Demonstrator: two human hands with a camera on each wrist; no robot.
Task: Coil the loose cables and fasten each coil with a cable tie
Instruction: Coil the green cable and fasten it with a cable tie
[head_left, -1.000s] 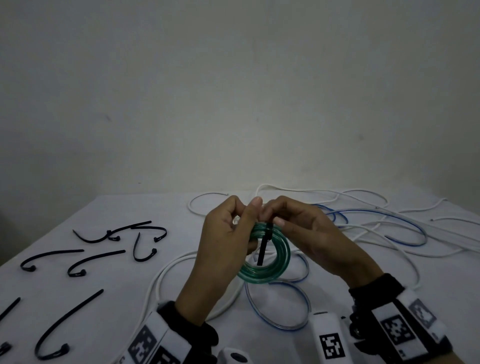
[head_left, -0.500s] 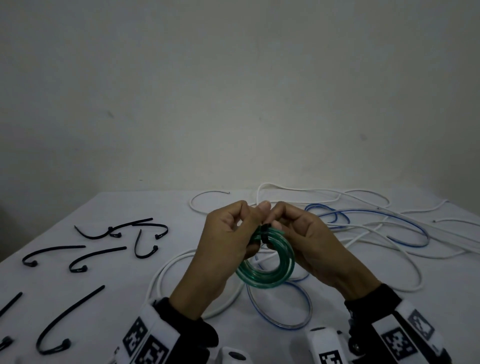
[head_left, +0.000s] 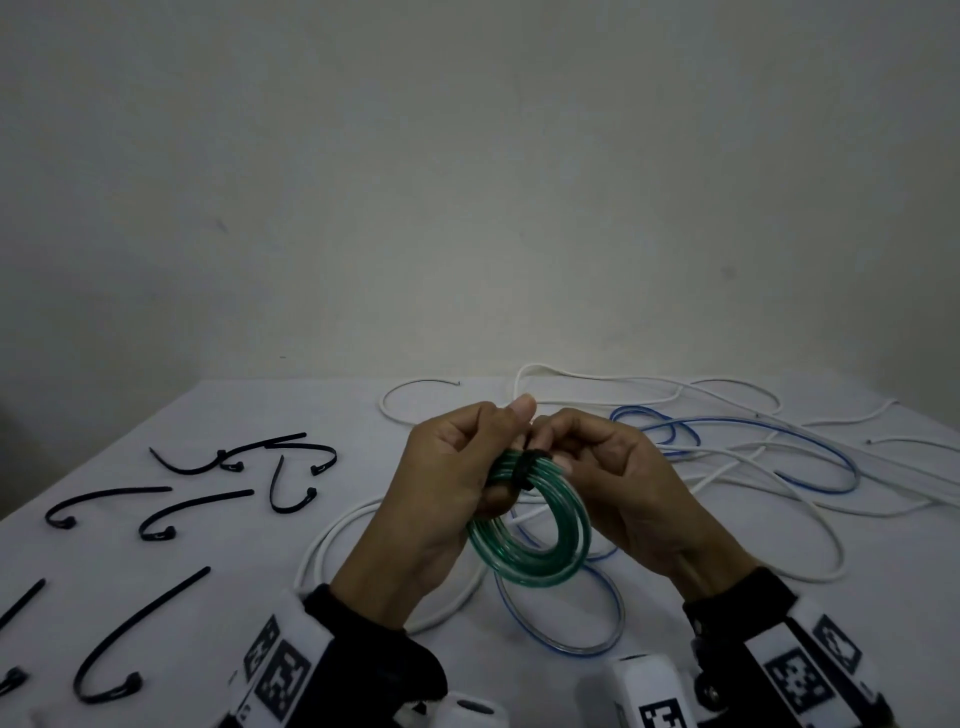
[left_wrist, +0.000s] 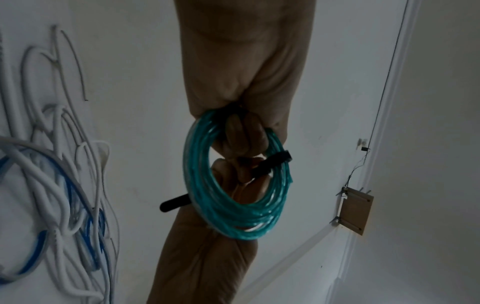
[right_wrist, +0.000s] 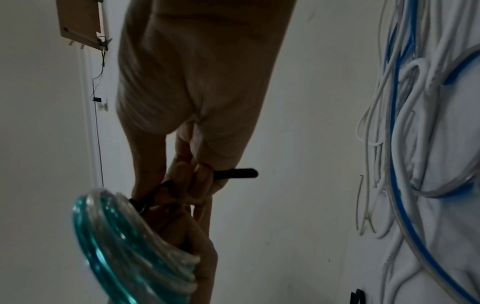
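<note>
A coil of green translucent cable (head_left: 530, 556) hangs between both hands above the table's middle. My left hand (head_left: 493, 457) grips the coil's top, fingers hooked through its opening (left_wrist: 244, 139). A black cable tie (head_left: 527, 467) wraps over the strands at the top. My right hand (head_left: 563, 449) pinches this tie (right_wrist: 239, 172), whose tail sticks out past the fingers. In the left wrist view the tie (left_wrist: 270, 162) crosses the coil (left_wrist: 233, 216), its other end poking out at the left. Whether the tie is locked is hidden by the fingers.
Several loose black cable ties (head_left: 197, 509) lie on the left of the white table (head_left: 311, 415). Tangled white cables (head_left: 727, 467) and a blue cable (head_left: 810, 457) spread across the right. A white loop (head_left: 332, 540) and a blue-edged clear loop (head_left: 561, 639) lie under the hands.
The tie's tail, hanging straight down across the coil a second ago, is now bent round the strands. Both hands have closed in on the coil's top.
</note>
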